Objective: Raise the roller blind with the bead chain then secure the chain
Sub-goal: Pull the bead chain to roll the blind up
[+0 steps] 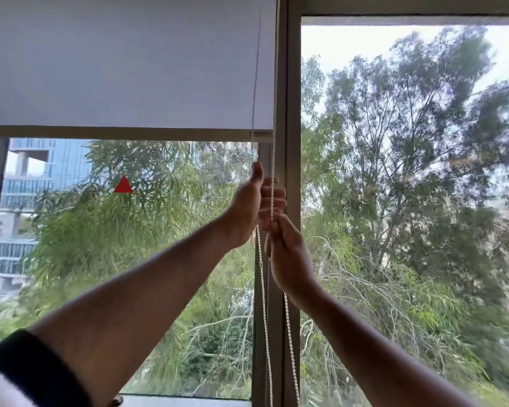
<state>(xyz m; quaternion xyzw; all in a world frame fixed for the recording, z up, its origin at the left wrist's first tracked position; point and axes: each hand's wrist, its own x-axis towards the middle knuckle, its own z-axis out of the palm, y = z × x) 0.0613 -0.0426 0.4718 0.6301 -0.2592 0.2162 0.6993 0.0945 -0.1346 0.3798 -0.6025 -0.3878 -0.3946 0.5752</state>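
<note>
Both forearms are reaching up as I'm gripping the chain [272,177] beside the frame [288,113], left hand [249,207] and right hand [287,254] closed on separate strands below the half-raised blind [124,63], risking beads slipping, dropping it.

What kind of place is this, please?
Probably a room on an upper floor, at a large window. A roller blind with a bead chain hangs inside; outside are treetops and a glass building.
</note>
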